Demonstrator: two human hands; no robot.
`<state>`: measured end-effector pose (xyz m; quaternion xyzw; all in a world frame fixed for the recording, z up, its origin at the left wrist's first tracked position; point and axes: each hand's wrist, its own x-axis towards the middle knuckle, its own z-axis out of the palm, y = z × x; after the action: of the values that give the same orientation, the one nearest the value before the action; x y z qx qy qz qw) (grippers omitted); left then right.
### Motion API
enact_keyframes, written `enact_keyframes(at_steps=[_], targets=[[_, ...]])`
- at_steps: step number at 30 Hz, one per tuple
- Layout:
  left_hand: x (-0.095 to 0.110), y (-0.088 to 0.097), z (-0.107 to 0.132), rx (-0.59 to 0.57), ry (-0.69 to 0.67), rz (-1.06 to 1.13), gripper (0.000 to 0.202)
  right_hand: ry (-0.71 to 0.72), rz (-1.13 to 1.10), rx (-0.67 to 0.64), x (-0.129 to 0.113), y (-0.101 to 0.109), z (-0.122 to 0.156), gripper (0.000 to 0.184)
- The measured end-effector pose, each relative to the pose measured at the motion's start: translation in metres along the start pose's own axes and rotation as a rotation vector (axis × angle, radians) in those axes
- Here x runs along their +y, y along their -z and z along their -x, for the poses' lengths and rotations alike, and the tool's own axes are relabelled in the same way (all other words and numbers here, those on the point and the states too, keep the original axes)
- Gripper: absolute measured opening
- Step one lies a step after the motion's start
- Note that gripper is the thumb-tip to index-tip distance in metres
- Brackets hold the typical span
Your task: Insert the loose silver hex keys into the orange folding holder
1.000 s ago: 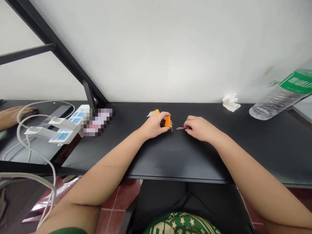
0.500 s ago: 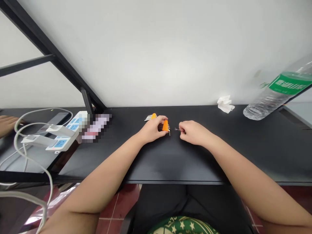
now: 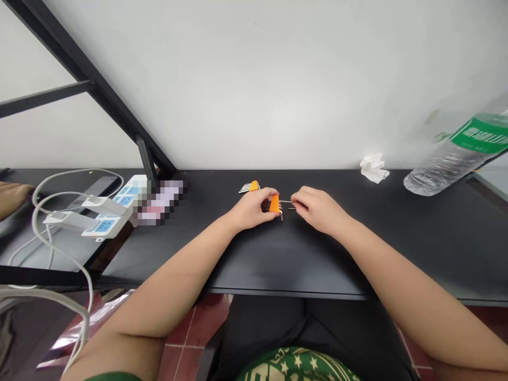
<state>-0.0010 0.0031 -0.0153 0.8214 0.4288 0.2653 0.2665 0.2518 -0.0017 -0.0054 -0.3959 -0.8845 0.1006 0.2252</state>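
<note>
My left hand (image 3: 256,208) is closed around an orange hex key holder (image 3: 274,203), thumb and fingers on its sides. Bent ends of several hex keys stick out on its right. My right hand (image 3: 315,207) pinches a thin hex key (image 3: 285,201) just to the right, its free end close to the holder. Whether that end sits in a slot, I cannot tell. A small thin metal piece (image 3: 291,208) shows below the pinched key. Behind my left hand lies a second orange holder (image 3: 254,186) with several metal keys pointing left.
To the left are a white power strip (image 3: 115,209) with plugged-in chargers and cables, a phone (image 3: 93,190) and a blurred packet (image 3: 161,203). Another person's hand (image 3: 14,198) rests farther left. Crumpled tissue (image 3: 374,168) and a plastic bottle (image 3: 448,159) are at the right.
My right hand has turned, and the hex key in its fingers now reaches left to the orange holder. My left hand keeps its grip. The whole view has shifted slightly.
</note>
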Motion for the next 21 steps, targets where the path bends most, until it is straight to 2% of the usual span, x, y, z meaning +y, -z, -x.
enact_keyframes(at_steps=[5, 8, 11, 13, 14, 17, 19, 21], targets=[[-0.003, 0.0, 0.0, -0.011, -0.041, -0.028, 0.047, -0.018, 0.087, -0.002, -0.01, 0.002, 0.003, 0.026], [-0.002, 0.0, 0.0, -0.006, -0.094, -0.069, 0.045, 0.02, 0.001, 0.025, -0.014, 0.0, 0.003, 0.027], [0.003, 0.0, 0.0, -0.001, -0.171, -0.127, 0.043, 0.017, -0.293, 0.052, -0.014, -0.003, 0.0, 0.02], [0.009, -0.001, 0.001, 0.012, -0.215, -0.132, 0.042, -0.115, -0.611, 0.028, -0.012, -0.007, -0.002, 0.013], [0.012, -0.002, 0.001, 0.026, -0.229, -0.118, 0.041, -0.204, -0.784, 0.004, -0.011, -0.01, -0.004, 0.015], [0.022, -0.003, 0.001, 0.07, -0.243, -0.084, 0.039, -0.42, -1.221, -0.11, -0.008, -0.015, -0.007, 0.039], [0.026, -0.003, 0.001, 0.075, -0.252, -0.091, 0.037, -0.489, -1.351, -0.212, -0.007, -0.015, -0.008, 0.047], [0.026, -0.002, 0.001, 0.059, -0.252, -0.114, 0.036, -0.519, -1.322, -0.261, -0.005, -0.01, -0.008, 0.048]])
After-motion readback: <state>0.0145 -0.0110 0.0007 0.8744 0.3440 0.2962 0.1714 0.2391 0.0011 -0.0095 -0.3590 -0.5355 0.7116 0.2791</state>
